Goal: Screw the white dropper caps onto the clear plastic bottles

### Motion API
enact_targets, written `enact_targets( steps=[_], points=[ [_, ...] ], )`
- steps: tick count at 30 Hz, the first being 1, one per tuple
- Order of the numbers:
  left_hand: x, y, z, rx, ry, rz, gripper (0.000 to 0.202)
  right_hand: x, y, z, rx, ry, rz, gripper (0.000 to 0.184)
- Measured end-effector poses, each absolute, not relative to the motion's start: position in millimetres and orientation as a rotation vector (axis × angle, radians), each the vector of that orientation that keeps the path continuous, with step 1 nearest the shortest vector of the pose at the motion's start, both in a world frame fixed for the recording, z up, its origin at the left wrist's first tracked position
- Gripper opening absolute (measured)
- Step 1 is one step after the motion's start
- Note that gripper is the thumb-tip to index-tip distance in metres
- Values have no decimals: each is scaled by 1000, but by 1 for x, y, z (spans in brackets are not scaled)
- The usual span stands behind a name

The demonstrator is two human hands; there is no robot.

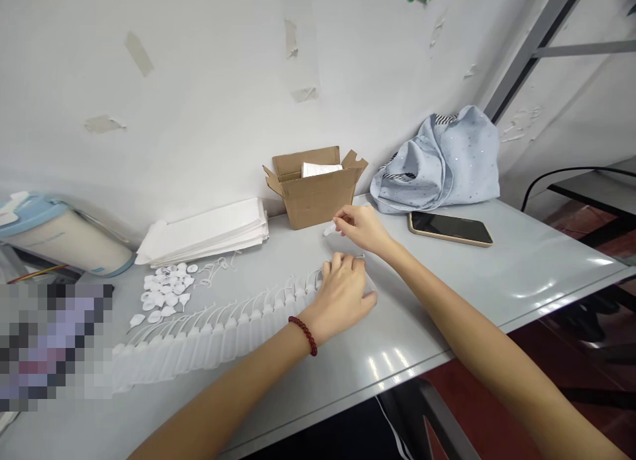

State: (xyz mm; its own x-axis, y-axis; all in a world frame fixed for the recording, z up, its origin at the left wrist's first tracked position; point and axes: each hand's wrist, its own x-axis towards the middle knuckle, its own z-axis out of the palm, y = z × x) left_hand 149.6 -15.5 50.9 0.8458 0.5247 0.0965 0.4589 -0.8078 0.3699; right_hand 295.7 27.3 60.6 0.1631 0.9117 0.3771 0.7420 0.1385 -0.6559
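Fingers [346,215] of the right hand [365,227] pinch together on a small clear plastic piece [328,229] above the counter [497,268]. Fingers [342,263] of the left hand [342,297] curl over the end of a row of white plastic bottles [209,334], whether gripping cannot be told, beside loose white caps [161,291]. A cardboard box [315,198] and phone [450,228] sit nearby.

A pale blue bag [437,162] speckled silver, with black-striped trim.

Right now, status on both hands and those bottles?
Left hand on end of plastic dropper bottle row. Right hand pinching small white piece. Phone off to the right.
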Motion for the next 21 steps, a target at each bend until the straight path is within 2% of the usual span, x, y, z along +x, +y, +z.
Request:
enact_targets(
  steps=[21],
  points=[
    [127, -15, 66, 2760, 687, 257, 38, 299, 34, 49, -1682, -1695, 171, 14]
  ],
)
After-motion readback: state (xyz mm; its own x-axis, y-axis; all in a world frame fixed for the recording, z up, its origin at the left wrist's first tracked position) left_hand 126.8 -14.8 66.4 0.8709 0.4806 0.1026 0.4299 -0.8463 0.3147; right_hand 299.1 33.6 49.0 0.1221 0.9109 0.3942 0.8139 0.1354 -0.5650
